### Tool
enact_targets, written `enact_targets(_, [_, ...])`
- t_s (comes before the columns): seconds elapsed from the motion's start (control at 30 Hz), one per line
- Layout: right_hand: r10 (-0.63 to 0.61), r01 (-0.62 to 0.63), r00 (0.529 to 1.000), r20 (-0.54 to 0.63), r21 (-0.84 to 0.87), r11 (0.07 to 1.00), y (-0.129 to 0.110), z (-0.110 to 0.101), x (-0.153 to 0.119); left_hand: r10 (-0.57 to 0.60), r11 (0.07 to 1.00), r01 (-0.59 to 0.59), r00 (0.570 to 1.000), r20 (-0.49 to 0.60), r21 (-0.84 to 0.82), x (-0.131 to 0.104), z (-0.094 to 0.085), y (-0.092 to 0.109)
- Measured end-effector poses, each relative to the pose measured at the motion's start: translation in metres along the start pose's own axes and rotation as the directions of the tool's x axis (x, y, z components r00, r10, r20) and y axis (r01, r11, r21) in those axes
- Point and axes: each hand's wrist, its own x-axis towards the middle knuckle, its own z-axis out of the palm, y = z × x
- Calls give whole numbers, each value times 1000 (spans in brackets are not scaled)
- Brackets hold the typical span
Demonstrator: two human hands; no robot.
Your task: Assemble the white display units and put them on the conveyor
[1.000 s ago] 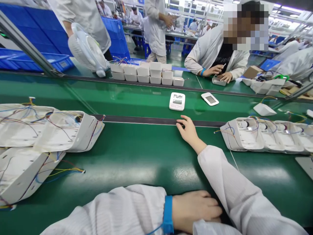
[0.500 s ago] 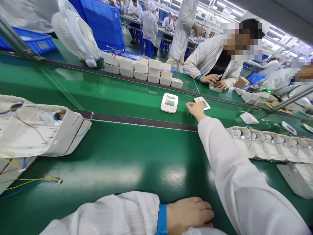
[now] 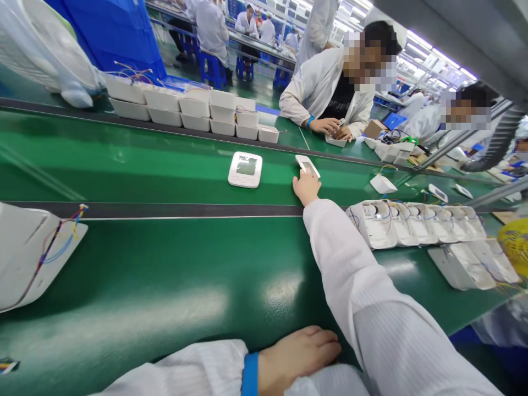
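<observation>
The right hand (image 3: 306, 186) is stretched far out over the green conveyor belt (image 3: 165, 170), its fingers (image 3: 304, 175) laid on the near end of a small white display unit (image 3: 307, 164) that lies flat on the belt; whether they truly grip it or only press on it I cannot tell from here. Just to the left of that unit, apart from it, sits a larger white device with a grey screen (image 3: 245, 169), face up on the same belt. The left hand (image 3: 297, 355) lies low at the near edge of the table (image 3: 173, 286), fingers loose and flat, holding nothing, a blue wrist strap (image 3: 249, 375) at its cuff. To the right of the outstretched sleeve a row of open white housings with coloured wires (image 3: 412, 223) leans one against the next. Another wired housing (image 3: 28, 253) lies at the far left. Across the belt stand stacked white trays (image 3: 193, 107), and a seated person's hands (image 3: 334, 127) work at a small part.
</observation>
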Motion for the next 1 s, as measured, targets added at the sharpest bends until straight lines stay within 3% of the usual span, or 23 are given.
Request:
enact_targets(0.1, [-64, 66, 996, -63, 38, 997, 4, -12, -14, -49, 997, 49, 999, -8, -54, 1, -3, 3])
enact_targets(0.2, [-102, 121, 988, -112, 174, 977, 1, -19, -36, -17, 988, 4, 996, -83, -153, 4, -21, 15])
enact_targets(0.23, [-73, 116, 990, -124, 388, 914, -3, -19, -45, -8, 980, -19, 991, -135, -200, 5, -31, 19])
enact_targets(0.27, [-22, 66, 997, -79, 614, 787, -7, -18, -56, -49, 965, -1, 982, -182, -264, 5, -44, 20])
enact_targets(0.3, [15, -7, 1000, -4, 771, 636, -12, -17, -67, -159, 947, 59, 941, -299, -317, 4, -58, 18])
enact_targets(0.33, [13, -26, 1000, 23, 803, 595, -16, -16, -79, -297, 918, 148, 872, -390, -368, 1, -73, 13])
enact_targets(0.37, [20, -42, 999, 38, 836, 548, -20, -16, -92, -452, 866, 249, 760, -467, -433, -2, -88, 6])
enact_targets(0.4, [17, -74, 997, 73, 921, 384, -23, -17, -106, -594, 793, 321, 596, -541, -517, -5, -103, -4])
enact_targets(0.43, [5, -75, 997, 78, 939, 337, -25, -20, -122, -683, 728, 325, 430, -591, -604, -8, -117, -15])
enact_targets(0.47, [2, -74, 997, 77, 948, 310, -26, -24, -137, -715, 696, 240, 308, -627, -676, -10, -128, -26])
enact_targets(0.53, [-41, -71, 995, 86, 957, 280, -24, -35, -171, -761, 624, -20, 214, -613, -781, -11, -143, -40])
enact_targets(0.6, [-154, -66, 982, 113, 957, 282, -18, -47, -202, -794, 535, -215, 204, -573, -817, -9, -147, -43])
enact_targets(0.63, [-208, -60, 970, 127, 952, 300, -13, -53, -215, -815, 477, -267, 223, -535, -837, -7, -147, -41])
enact_targets(0.7, [-327, 29, 936, 128, 900, 435, 3, -64, -235, -840, 381, -294, 285, -461, -876, -5, -143, -31])
enact_targets(0.77, [-312, 79, 945, 97, 859, 506, 30, -73, -244, -828, 351, -274, 355, -434, -895, -4, -139, -21])
enact_targets(0.83, [-159, 68, 987, 31, 811, 581, 71, -82, -246, -795, 386, -230, 408, -448, -893, -5, -137, -15])
enact_targets(0.87, [27, 23, 998, -58, 710, 703, 97, -88, -246, -782, 404, -202, 430, -452, -892, -6, -137, -13])
enact_targets(0.93, [265, -89, 946, -188, 634, 769, 157, -106, -245, -761, 435, -171, 454, -463, -884, -7, -136, -15])
enact_targets(1.0, [463, -215, 825, -324, 578, 788, 220, -129, -245, -734, 460, -187, 471, -490, -868, -8, -135, -19])
